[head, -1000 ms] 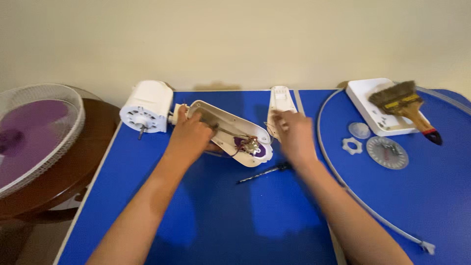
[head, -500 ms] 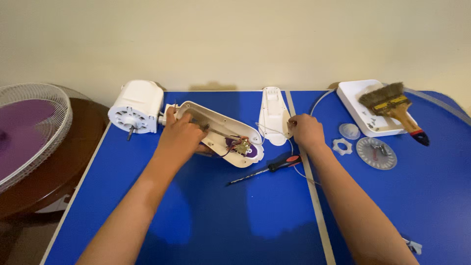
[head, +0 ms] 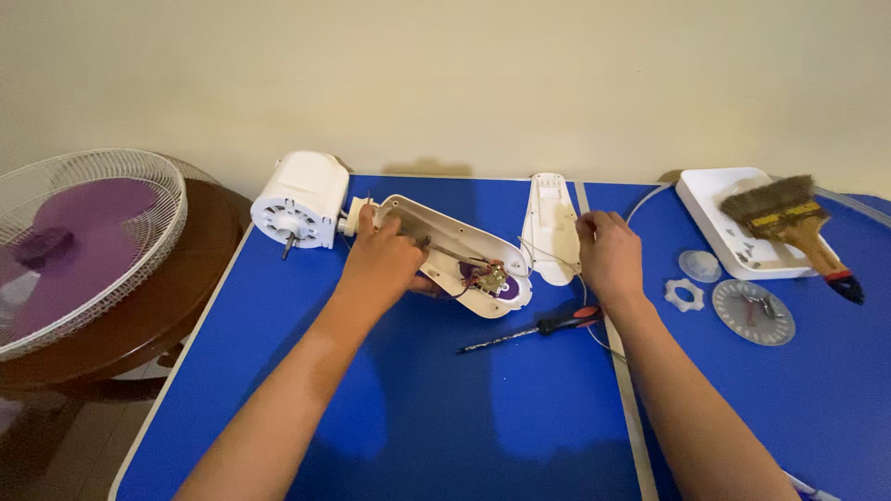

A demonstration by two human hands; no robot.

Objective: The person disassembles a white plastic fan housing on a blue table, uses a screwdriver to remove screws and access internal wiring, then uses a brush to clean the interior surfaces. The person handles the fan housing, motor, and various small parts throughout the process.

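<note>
Blue table (head: 418,417): left hand (head: 380,264) clasps the opened white fan housing (head: 464,260); right hand (head: 608,252) pinches a thin wire (head: 531,252) beside the white cover (head: 549,227).

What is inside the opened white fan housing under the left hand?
Inside the opened white housing, wires and a small switch assembly sit over a purple patch at its rounded end. The left hand covers the end nearer the motor, so that part is hidden.

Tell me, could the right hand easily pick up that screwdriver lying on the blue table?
Probably yes. The right hand rests by the white cover, and the screwdriver lies just below it on the blue table, its red-and-black handle nearest the wrist. Nothing sits between them.
</note>
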